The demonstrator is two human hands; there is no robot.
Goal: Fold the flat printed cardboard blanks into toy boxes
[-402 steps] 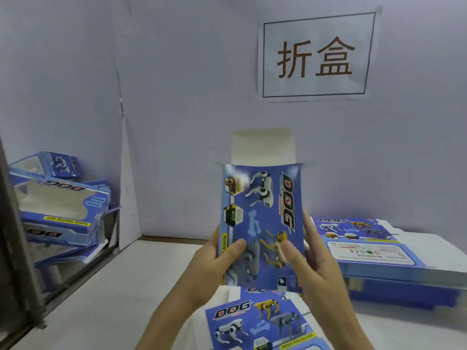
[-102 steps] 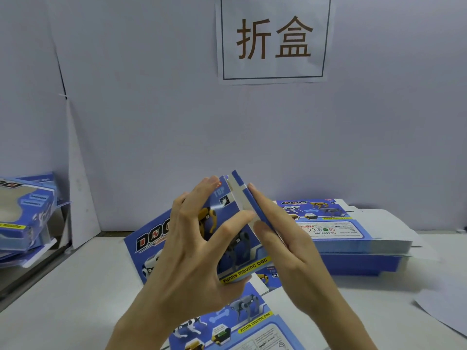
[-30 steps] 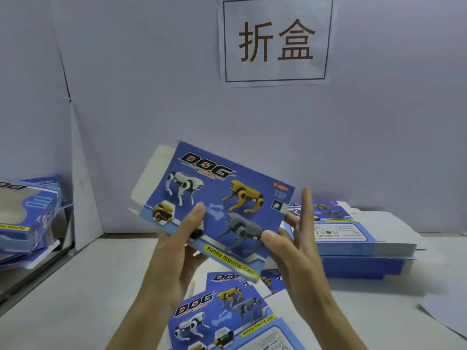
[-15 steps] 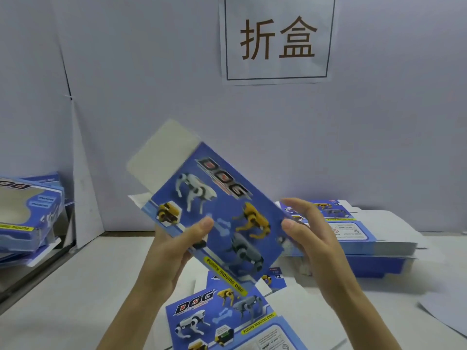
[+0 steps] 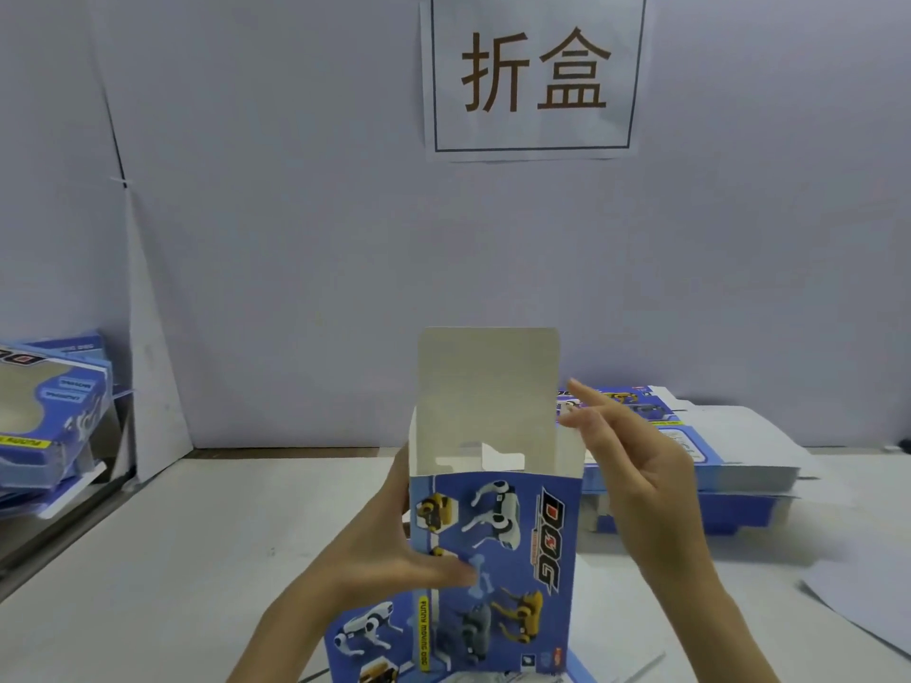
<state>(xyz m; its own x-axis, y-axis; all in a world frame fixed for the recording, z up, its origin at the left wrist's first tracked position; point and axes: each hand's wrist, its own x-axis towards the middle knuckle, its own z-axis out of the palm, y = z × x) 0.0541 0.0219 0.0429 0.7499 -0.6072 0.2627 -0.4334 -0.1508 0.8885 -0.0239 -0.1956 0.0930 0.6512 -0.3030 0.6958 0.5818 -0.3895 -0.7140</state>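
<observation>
A blue printed toy box [image 5: 498, 559] stands upright in front of me, opened into a tube, its white top flap [image 5: 488, 386] raised and the mouth open. My left hand [image 5: 389, 564] grips its left side, thumb across the printed front. My right hand [image 5: 636, 475] hovers at the box's upper right corner, fingers straight, and holds nothing. Another flat blank [image 5: 365, 638] lies on the table beneath the box.
A stack of flat blue blanks [image 5: 700, 465] lies on the white table at the right. Folded boxes [image 5: 49, 416] are piled at the left edge. A paper sign [image 5: 535, 73] hangs on the back wall. A loose white sheet [image 5: 867, 603] lies at far right.
The box turned from tilted to upright with its open end and flap now on top. My right hand let go of it and rose beside the upper right corner.
</observation>
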